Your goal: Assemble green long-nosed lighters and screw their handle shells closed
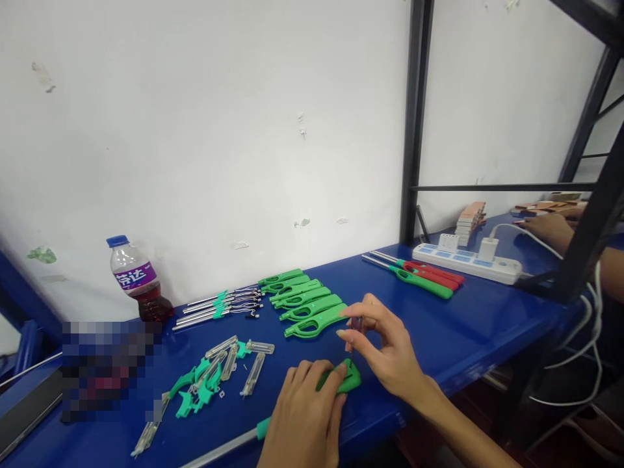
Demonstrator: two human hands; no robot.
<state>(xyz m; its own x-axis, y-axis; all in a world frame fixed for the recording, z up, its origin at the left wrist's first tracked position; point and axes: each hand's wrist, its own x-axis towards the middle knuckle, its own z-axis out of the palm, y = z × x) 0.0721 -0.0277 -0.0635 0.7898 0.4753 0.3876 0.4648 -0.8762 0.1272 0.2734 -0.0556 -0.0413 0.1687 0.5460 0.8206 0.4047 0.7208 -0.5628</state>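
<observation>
The person's left hand (307, 409) lay palm down over a green lighter (353, 381), its fingers clamping the handle to the worktop (370, 286) close to the near edge, with the lighter's steel tube (224, 450) running out to the left beneath it. The right hand (387, 341), wrist bent and forearm slanting in from the lower right, pinched one screwdriver (357, 323) between thumb and forefinger, its shaft upright and its tip at the handle. Beyond, I counted at least five green shells (316, 322) overlapping in a row, and four or more metal tubes (195, 321) beside them. Nearer lay about six clear cases (252, 374) among several teal triggers (209, 383), too tangled to count. One bottle (134, 276) stood left; at right were one green and apparently two red lighters (433, 268) and one power strip (468, 263).
</observation>
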